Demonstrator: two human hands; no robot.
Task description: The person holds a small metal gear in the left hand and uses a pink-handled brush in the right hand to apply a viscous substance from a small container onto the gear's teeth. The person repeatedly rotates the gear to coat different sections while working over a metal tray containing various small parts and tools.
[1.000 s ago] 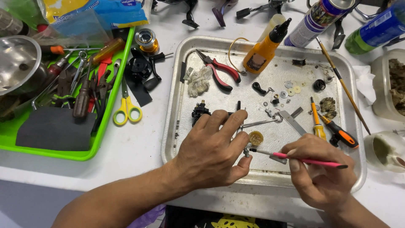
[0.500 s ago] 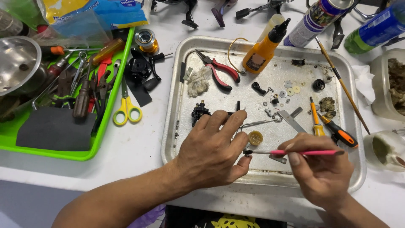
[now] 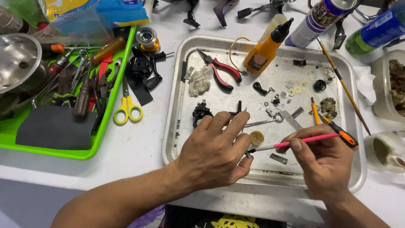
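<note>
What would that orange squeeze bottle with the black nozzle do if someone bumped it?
The orange squeeze bottle lies on its side in the metal tray, so it cannot topple. Its round body would probably roll until it met the red-handled pliers or the tray's rim. It looks like soft plastic, so likely light and a little squashy when picked up.

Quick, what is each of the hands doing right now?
Left hand: closed, pinching a small metal part between thumb and fingers.
Right hand: closed, holding a pink brush, tip at that part.

Orange labelled squeeze bottle [image 3: 265, 51] on tray, yellow-blue packet [image 3: 101, 9] top left, spray cans [image 3: 321, 17] top right
</note>
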